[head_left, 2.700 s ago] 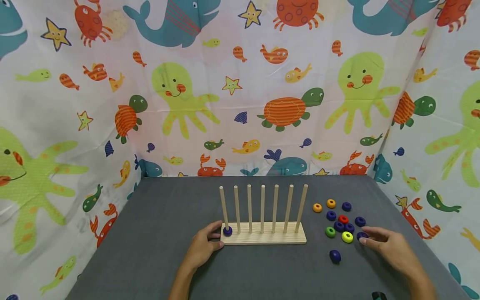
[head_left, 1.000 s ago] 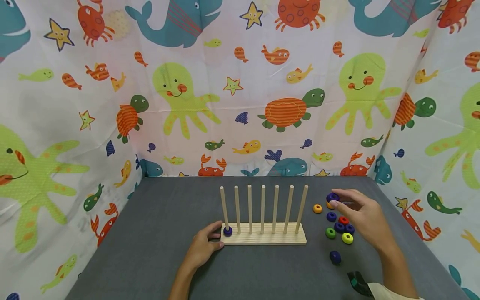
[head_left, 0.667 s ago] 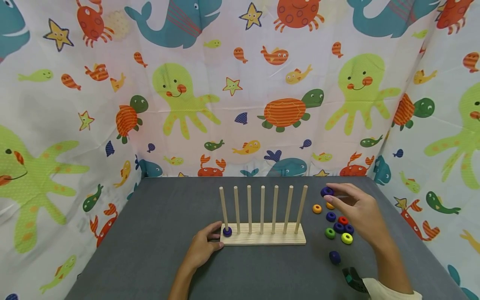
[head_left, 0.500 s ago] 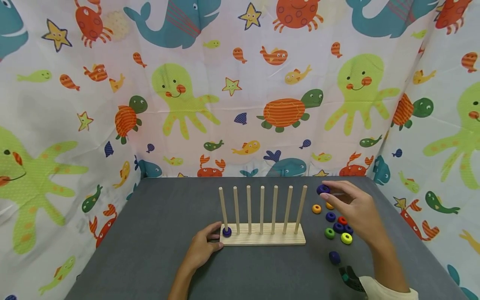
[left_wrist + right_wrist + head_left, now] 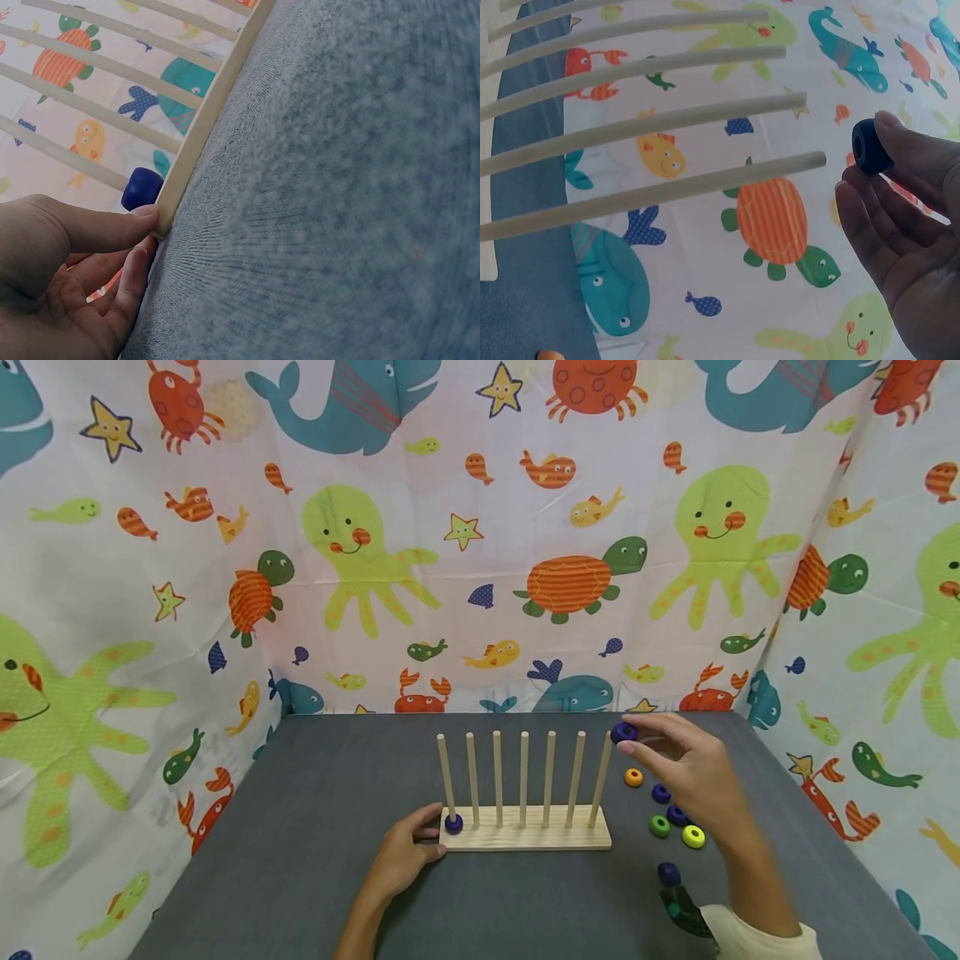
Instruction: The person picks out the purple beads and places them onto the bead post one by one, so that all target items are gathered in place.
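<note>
We see the right hand [image 5: 690, 768] pinching a blue bead [image 5: 624, 733] between its thumb and fingers, up high. Just left of that bead is the top of the nearest stick [image 5: 705, 184]. From the right wrist we can see a small gap between them, and the hole in the bead faces the sticks.

The left hand [image 5: 408, 852] is holding the end of the wooden board [image 5: 525, 837] with its thumb and fingers. Just beside that thumb, a second blue bead [image 5: 453, 825] sits at the bottom of the first stick. The sticks stand up in a row of seven between the two hands.

Below the right hand, on the gray table [image 5: 337, 793], we see an orange bead [image 5: 633, 777], a green bead [image 5: 659, 827], a yellow bead [image 5: 693, 837] and more blue ones. One big blue bead [image 5: 669, 874] is just past the dark band [image 5: 684, 914] by the sleeve [image 5: 761, 935]. The right hand and arm get in the way, so we can't tell what is behind them. Past both hands hangs a cloth [image 5: 457, 585] with sea animals.
</note>
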Motion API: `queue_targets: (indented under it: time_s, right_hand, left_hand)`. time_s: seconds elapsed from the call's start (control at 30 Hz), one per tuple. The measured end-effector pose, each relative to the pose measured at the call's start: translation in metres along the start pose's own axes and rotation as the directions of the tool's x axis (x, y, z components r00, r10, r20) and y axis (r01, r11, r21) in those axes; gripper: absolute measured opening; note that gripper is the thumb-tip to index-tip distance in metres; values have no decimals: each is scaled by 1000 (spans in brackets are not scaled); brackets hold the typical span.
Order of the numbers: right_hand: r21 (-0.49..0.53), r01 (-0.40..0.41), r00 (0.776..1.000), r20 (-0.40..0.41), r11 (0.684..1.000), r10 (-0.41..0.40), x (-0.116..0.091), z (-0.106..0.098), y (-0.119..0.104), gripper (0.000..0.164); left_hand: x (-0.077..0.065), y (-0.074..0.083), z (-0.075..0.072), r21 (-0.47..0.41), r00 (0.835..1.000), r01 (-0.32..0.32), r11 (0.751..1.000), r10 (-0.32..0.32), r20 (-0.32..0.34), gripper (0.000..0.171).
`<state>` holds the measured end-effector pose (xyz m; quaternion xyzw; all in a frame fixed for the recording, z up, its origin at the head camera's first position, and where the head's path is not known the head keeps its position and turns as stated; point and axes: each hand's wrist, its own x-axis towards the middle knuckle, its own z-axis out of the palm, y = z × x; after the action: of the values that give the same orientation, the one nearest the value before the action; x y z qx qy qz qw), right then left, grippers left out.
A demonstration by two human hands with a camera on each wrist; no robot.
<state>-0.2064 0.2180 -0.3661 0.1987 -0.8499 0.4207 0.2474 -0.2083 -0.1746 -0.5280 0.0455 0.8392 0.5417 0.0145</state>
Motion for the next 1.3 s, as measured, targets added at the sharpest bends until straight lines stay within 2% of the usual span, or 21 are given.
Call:
queue_targets:
  time_s: [0.17,0.43,0.9,1.13,1.3]
  right_hand:
    - [49,59,998,-2,997,-59,6,5,-8,40]
    - [105,106,994,17,989,-109,14,19,-16,39]
    - [144,127,987,80,981,-139,25,45,-35,38]
    - [172,185,974,95,967,-203,29,60,-45,37]
    - [192,186,971,115,964,-211,31,70,-50,36]
  left_hand:
    - [-1,0,0,-1,1000,-3,1000,3,1,65]
    - [0,-2,1,4,1000,-2,1000,2,0,65]
    - [-1,-3,0,-11,1000,-6,1000,6,18,65]
    - [0,-2,0,-15,1000,-4,1000,5,15,66]
    - [0,-2,-1,-19,1000,-4,1000,5,18,66]
